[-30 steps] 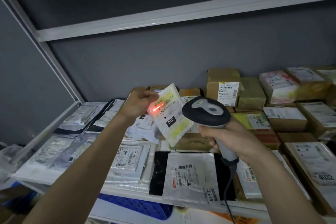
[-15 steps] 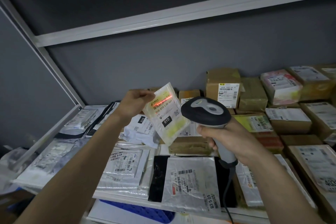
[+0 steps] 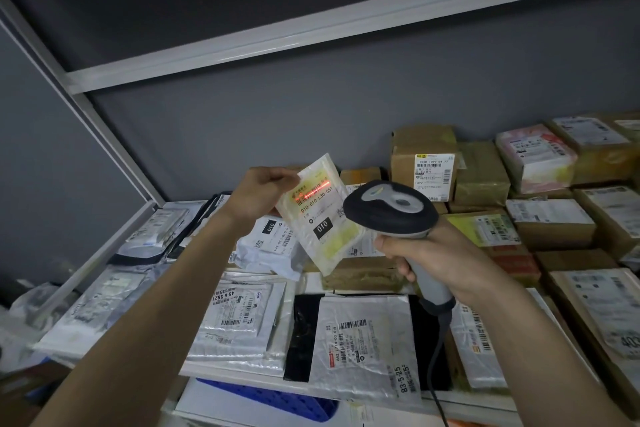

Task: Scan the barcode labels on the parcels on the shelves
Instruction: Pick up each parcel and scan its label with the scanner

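Left hand (image 3: 264,191) pinches the small parcel's (image 3: 320,215) top edge above the crowded shelf (image 3: 242,374); right hand (image 3: 440,260) grips the scanner (image 3: 391,210).

I see my left hand (image 3: 265,192) holding a small parcel (image 3: 320,215) up above the shelf (image 3: 242,376), just left of the scanner (image 3: 391,208) in my right hand (image 3: 446,263). Flat mailers (image 3: 239,319) lie on the shelf's near and left parts; boxes (image 3: 424,161) are stacked far and right.

Translucent yellowish-white parcel (image 3: 320,215), red scan line across label; black-and-grey scanner (image 3: 393,210); brown cartons (image 3: 424,146); silver-grey mailers (image 3: 242,315); blue crate (image 3: 273,399).
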